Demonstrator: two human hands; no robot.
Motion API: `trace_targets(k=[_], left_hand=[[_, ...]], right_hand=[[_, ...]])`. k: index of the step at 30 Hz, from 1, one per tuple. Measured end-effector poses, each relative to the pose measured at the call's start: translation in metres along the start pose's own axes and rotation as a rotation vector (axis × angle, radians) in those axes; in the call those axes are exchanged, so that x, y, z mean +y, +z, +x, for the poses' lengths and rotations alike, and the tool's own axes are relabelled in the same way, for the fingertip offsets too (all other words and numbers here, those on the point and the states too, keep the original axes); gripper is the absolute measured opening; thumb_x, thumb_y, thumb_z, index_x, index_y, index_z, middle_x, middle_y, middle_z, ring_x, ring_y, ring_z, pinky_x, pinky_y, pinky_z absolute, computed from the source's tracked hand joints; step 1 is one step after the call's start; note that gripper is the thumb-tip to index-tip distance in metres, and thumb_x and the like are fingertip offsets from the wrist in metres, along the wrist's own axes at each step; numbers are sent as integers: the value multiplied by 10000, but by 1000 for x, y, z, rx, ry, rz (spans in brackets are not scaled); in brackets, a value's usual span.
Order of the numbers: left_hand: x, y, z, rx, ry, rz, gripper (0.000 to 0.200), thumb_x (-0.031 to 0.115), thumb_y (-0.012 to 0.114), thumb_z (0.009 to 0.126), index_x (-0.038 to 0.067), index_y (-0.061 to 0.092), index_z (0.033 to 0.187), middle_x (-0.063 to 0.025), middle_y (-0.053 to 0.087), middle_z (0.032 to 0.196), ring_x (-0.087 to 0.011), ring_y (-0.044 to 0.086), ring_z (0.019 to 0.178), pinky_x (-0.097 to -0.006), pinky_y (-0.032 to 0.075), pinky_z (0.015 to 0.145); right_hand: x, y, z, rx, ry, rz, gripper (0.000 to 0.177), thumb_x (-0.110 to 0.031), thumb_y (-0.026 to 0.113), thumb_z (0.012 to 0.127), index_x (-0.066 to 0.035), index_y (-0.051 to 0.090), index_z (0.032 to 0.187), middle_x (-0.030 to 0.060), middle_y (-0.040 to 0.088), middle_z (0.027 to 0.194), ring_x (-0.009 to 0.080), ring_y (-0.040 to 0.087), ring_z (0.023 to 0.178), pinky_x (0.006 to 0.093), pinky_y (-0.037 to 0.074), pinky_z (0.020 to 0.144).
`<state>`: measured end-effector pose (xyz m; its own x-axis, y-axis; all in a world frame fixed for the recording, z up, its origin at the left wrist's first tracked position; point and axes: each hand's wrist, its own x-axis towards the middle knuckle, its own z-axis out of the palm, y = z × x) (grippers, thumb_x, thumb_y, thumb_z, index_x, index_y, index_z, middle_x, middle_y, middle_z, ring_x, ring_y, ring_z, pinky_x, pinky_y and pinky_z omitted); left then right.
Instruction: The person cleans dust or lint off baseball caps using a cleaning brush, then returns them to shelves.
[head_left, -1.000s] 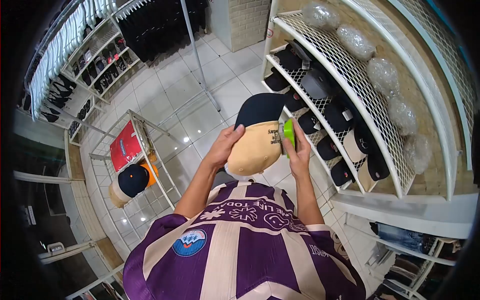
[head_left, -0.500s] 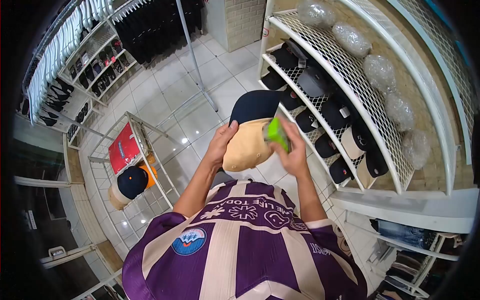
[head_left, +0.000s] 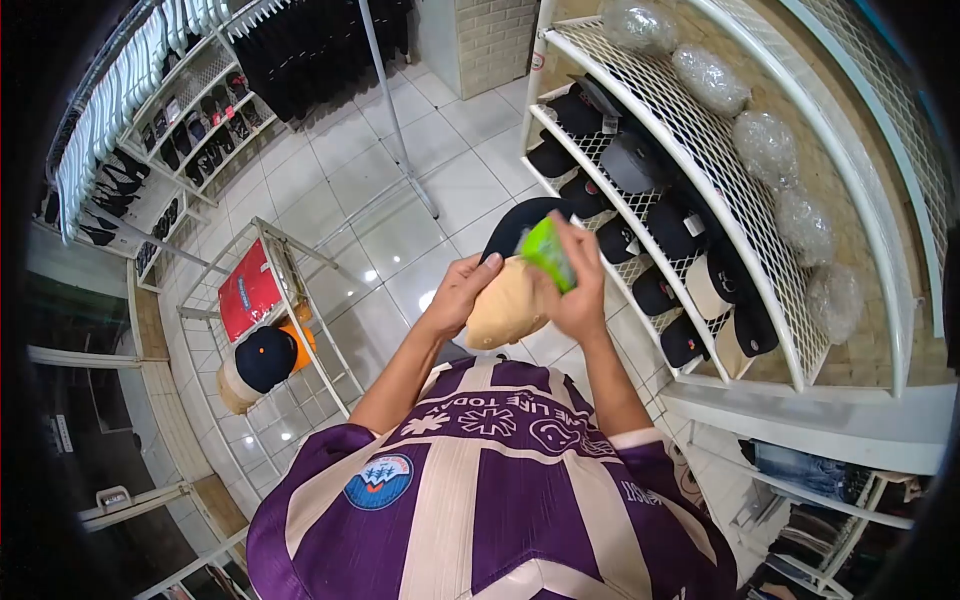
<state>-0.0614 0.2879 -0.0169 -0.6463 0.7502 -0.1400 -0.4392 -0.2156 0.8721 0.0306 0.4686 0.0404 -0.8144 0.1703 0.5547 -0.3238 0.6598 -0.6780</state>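
Observation:
A baseball cap with a cream crown and a dark navy brim is held in front of my chest, brim pointing away from me. My left hand grips its left side, thumb on top near the seam between brim and crown. In my right hand is a bright green, block-shaped brush, slightly blurred. The brush overlaps the right front of the crown and part of the brim, hiding them. My right fingers are wrapped around its far side, close against the cap.
White mesh shelves on the right hold several caps, with plastic-wrapped bundles on top. To the left, a wire rack carries a red packet and stacked caps. A metal pole stands ahead, near hanging dark clothes.
My right hand has moved the green brush up and left across the cap front. The cap has tilted and shifted slightly right, with my left hand still gripping it.

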Motion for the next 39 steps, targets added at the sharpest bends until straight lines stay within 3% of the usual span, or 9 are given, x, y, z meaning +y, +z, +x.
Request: trace_targets(k=[3, 8, 14, 18, 22, 25, 32, 35, 39], left_hand=[[8, 3, 0, 67, -67, -26, 377, 379, 548, 1063, 34, 692, 1021, -2, 700, 862, -57, 633, 750, -231, 512, 681], [5, 4, -4, 50, -50, -59, 383, 383, 545, 1062, 27, 676, 1109, -24, 716, 946, -76, 664, 776, -251, 539, 692], [12, 7, -6, -6, -50, -76, 395, 383, 535, 1065, 16, 675, 1107, -41, 722, 901, -100, 675, 736, -250, 542, 672], [20, 12, -16, 114, -95, -198, 473, 437, 541, 1049, -13, 671, 1118, -83, 741, 925, -141, 721, 761, -280, 584, 682], [23, -5, -14, 69, -32, -212, 458, 418, 523, 1061, -7, 670, 1146, -73, 739, 946, -127, 712, 772, -273, 580, 715], [42, 7, -18, 215, 67, -224, 417, 393, 521, 1068, 14, 675, 1150, -52, 734, 969, -100, 695, 801, -261, 564, 729], [67, -17, -49, 238, 95, 53, 378, 365, 522, 1075, 29, 666, 1173, -22, 717, 1003, -76, 670, 825, -254, 549, 742], [75, -11, -66, 323, 269, 38, 353, 348, 532, 1074, 33, 671, 1151, -12, 719, 993, -52, 650, 830, -239, 531, 743], [88, -26, -92, 376, 227, 134, 341, 332, 528, 1076, 30, 683, 1111, 0, 717, 974, -52, 649, 835, -239, 529, 747]], right_hand=[[34, 9, 10, 387, 336, 157, 638, -59, 811, 789, -18, 587, 1386, 162, 596, 1206, 316, 593, 1101, 414, 470, 973], [-9, -4, 11, -40, -30, -110, 684, -14, 786, 794, -11, 538, 1432, 145, 579, 1280, 260, 565, 1159, 351, 436, 1034], [59, 14, 1, 445, 390, 439, 580, -45, 742, 891, 35, 501, 1413, 132, 567, 1316, 233, 571, 1182, 345, 445, 1027], [26, 13, 0, 248, 120, 407, 607, -57, 705, 921, 39, 437, 1457, 133, 564, 1322, 202, 544, 1211, 329, 422, 1052], [51, 25, 3, 296, 474, 544, 579, -28, 662, 953, 42, 424, 1476, 117, 544, 1384, 198, 540, 1221, 323, 392, 1083], [18, 22, 18, 142, 90, 296, 580, -23, 686, 919, 21, 466, 1454, 124, 527, 1372, 229, 545, 1208, 341, 405, 1077], [18, 53, 76, 150, 85, 388, 605, -72, 767, 855, 11, 530, 1406, 150, 589, 1240, 281, 576, 1164, 374, 453, 1014], [-59, 51, 92, -243, -265, 233, 613, -113, 817, 765, -51, 625, 1344, 148, 617, 1164, 327, 570, 1120, 425, 453, 997], [-44, 91, 122, 91, -171, 138, 653, -170, 849, 763, -54, 613, 1360, 153, 597, 1138, 342, 563, 1060, 435, 463, 950]])
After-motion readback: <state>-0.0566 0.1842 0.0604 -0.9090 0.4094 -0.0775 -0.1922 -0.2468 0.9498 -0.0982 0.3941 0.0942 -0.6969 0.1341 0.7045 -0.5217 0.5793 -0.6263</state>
